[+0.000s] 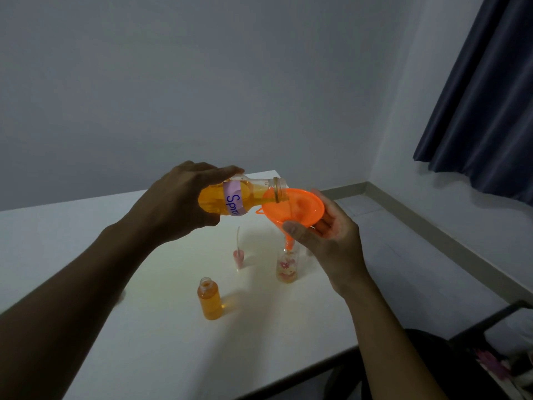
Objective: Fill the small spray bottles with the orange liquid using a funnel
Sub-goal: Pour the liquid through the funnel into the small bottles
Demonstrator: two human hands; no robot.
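The left hand curls round the big bottle, whose long axis lies nearly level, its mouth pointing right over the rim of the funnel. The right hand pinches the funnel's bowl, thumb in front, with the spout down in the neck of the flowered bottle on the worktop. A filled bottle stands nearer, apart.

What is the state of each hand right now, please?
Left hand: closed around the tilted big bottle.
Right hand: holding the orange funnel, spout at the mouth of the small flowered bottle.
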